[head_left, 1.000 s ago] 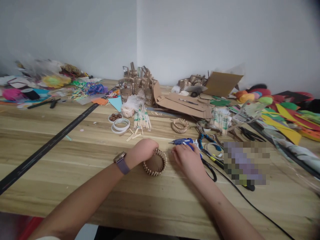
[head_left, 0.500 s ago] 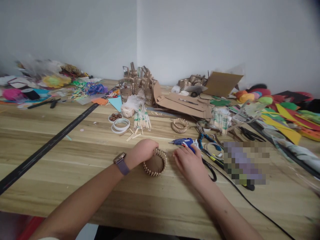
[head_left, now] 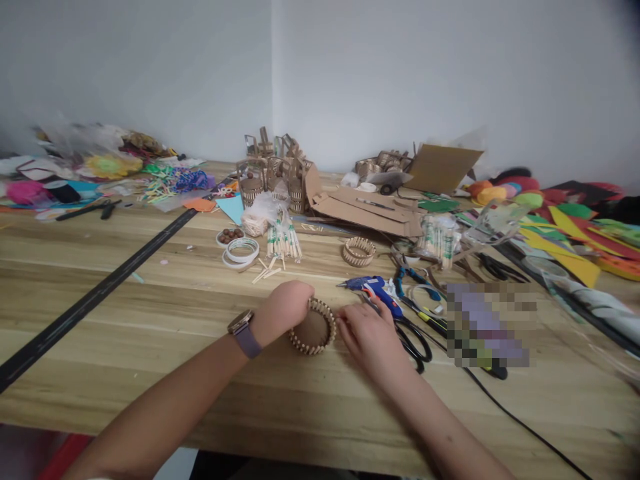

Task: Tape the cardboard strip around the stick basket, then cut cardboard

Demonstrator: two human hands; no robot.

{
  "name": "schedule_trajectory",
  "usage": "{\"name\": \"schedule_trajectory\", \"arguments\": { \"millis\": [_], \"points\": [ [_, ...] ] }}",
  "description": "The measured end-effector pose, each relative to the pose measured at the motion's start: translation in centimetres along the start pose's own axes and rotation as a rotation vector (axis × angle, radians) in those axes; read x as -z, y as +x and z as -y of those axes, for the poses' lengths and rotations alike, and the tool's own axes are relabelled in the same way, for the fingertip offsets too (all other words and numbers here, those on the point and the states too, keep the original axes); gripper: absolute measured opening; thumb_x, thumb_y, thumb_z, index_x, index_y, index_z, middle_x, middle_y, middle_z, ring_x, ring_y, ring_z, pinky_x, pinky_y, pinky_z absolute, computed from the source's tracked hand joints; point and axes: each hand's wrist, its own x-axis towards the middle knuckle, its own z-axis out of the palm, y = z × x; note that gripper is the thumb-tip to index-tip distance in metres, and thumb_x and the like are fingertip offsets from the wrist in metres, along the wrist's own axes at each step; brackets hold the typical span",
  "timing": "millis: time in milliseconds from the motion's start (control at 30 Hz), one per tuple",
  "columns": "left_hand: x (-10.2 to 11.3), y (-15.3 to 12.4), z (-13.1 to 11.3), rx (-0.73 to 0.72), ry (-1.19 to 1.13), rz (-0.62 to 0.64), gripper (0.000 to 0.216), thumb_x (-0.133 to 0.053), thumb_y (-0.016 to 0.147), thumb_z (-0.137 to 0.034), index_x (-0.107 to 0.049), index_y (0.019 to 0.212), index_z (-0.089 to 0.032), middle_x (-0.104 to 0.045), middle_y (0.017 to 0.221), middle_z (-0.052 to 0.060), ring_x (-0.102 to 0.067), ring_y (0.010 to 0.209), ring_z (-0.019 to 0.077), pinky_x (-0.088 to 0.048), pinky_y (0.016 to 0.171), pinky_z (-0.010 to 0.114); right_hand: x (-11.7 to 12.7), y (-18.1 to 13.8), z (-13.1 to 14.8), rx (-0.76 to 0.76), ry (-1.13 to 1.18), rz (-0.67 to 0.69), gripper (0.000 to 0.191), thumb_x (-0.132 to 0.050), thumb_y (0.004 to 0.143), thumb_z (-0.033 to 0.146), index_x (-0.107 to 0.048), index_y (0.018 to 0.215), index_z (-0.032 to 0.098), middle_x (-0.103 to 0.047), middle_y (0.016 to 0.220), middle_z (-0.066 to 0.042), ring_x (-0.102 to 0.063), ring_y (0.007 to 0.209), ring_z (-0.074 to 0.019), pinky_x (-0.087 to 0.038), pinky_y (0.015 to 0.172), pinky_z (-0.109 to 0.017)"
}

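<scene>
A small round cardboard basket (head_left: 313,327) ringed with wooden sticks lies tilted on the wooden table (head_left: 150,313). My left hand (head_left: 283,308) is curled around its left and top rim; a watch sits on that wrist. My right hand (head_left: 369,335) rests just to the basket's right, its fingertips touching the rim, fingers bent and close together. A blue glue gun (head_left: 373,287) lies on the table right behind my right hand. Black scissors (head_left: 414,340) lie beside that hand.
Tape rolls (head_left: 241,251), stick bundles (head_left: 283,240), a second stick ring (head_left: 359,251), flat cardboard (head_left: 367,207) and finished baskets (head_left: 273,173) fill the middle back. Coloured foam sheets (head_left: 575,233) lie at right, craft scraps (head_left: 110,167) at left. A black strip (head_left: 100,287) crosses the table; a black cord (head_left: 510,413) trails at right.
My right hand has come off the glue gun and moved left to the basket's rim. The glue gun now lies uncovered. My left hand stays on the basket.
</scene>
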Motion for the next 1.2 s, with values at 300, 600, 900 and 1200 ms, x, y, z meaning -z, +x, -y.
{"name": "schedule_trajectory", "arguments": {
  "millis": [300, 600, 900, 1200],
  "points": [
    [0.5, -1.8, -0.5, 0.046, 0.039, 0.021, 0.018, -0.05, 0.084, -0.013, -0.068, 0.083, -0.015, -0.071, 0.088, 0.013, -0.068, 0.086, 0.0265, -0.05, 0.075, 0.035, 0.5, 1.0, 0.0, -0.091, 0.139, 0.08, 0.016, -0.054, 0.092, 0.025, -0.064, 0.081, 0.022, -0.072, 0.081, -0.002, -0.065, 0.087, -0.0208, -0.026, 0.103, -0.045],
    [0.9, -1.2, -1.4, -0.083, 0.03, 0.007, 0.024, -0.048, 0.093, -0.02, -0.07, 0.084, -0.017, -0.071, 0.083, 0.01, -0.067, 0.083, 0.024, -0.048, 0.074, 0.032, 0.8, 3.5, 0.1, -0.01, 0.061, 0.159, 0.022, -0.051, 0.089, 0.018, -0.067, 0.075, 0.02, -0.073, 0.082, -0.005, -0.062, 0.088, -0.022, -0.023, 0.103, -0.047],
    [0.3, -1.5, -0.7, -0.064, -0.015, 0.012, 0.021, -0.051, 0.094, -0.026, -0.069, 0.095, -0.015, -0.071, 0.091, 0.012, -0.068, 0.09, 0.027, -0.05, 0.079, 0.034, 1.1, 2.3, -1.0, -0.032, 0.171, -0.008, 0.019, -0.048, 0.094, 0.024, -0.065, 0.103, 0.022, -0.073, 0.104, -0.008, -0.062, 0.103, -0.0247, -0.024, 0.104, -0.047],
    [0.6, -2.2, -1.3, -0.211, -0.158, -0.23, 0.033, -0.052, 0.094, -0.023, -0.055, 0.127, -0.017, -0.061, 0.129, 0.011, -0.053, 0.121, 0.0241, -0.04, 0.104, 0.038, 0.2, -5.1, 1.7, -0.12, 0.325, -0.182, 0.013, -0.051, 0.093, 0.024, -0.063, 0.088, 0.024, -0.073, 0.086, -0.002, -0.066, 0.083, -0.0198, -0.039, 0.09, -0.037]
  ]
}}
